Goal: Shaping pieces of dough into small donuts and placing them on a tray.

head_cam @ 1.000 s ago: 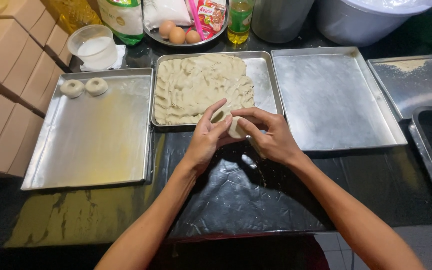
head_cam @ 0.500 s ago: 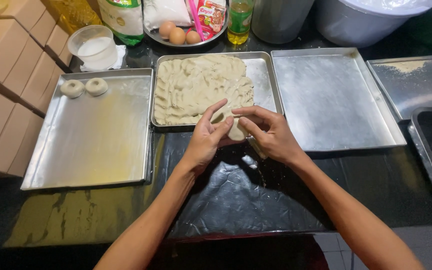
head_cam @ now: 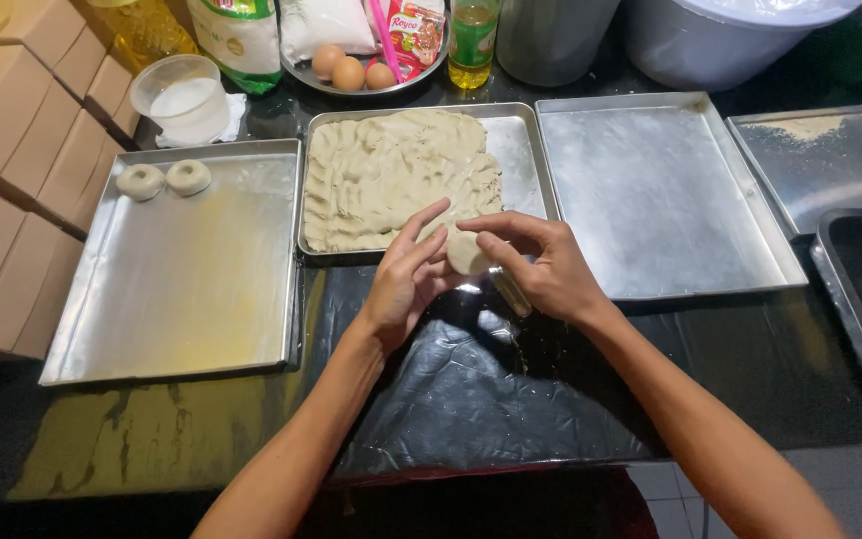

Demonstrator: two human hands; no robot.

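at the middle of the frame the left hand (head_cam: 406, 284) and right hand (head_cam: 541, 269) are closed together on a small dough ball (head_cam: 468, 254), over the black plastic sheet (head_cam: 471, 399). the step in hand looks like shaping; next it likely needs a centre hole. compared with a second ago the grip is nearly unchanged. beyond, the dough tray (head_cam: 526, 150); upper left, two rings (head_cam: 164, 180) on the left tray (head_cam: 182, 299).

Three eggs (head_cam: 351, 69), stacked cardboard boxes (head_cam: 22, 130)
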